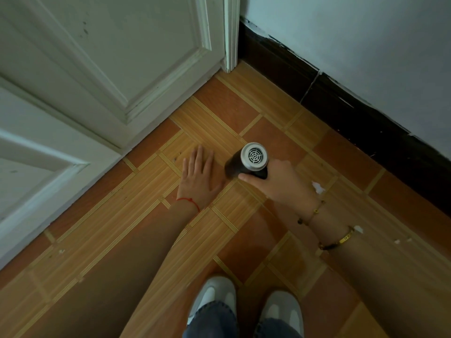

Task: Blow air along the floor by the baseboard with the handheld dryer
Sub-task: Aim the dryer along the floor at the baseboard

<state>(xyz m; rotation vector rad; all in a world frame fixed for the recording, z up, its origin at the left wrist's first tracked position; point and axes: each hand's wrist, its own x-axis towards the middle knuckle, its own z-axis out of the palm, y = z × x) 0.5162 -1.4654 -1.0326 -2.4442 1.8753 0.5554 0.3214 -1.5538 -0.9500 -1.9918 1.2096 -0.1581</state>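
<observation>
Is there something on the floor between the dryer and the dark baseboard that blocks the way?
Nothing visible does. The right hand grips the dryer, and only bare floor tiles lie between it and the baseboard. Small white flecks lie on the floor beside that wrist.

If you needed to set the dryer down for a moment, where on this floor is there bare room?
Bare floor lies left of the left hand, bordered by the door. Another bare strip runs between the dryer and the dark baseboard. It is crowded near the shoes and around the right hand, where white scraps lie.
</observation>
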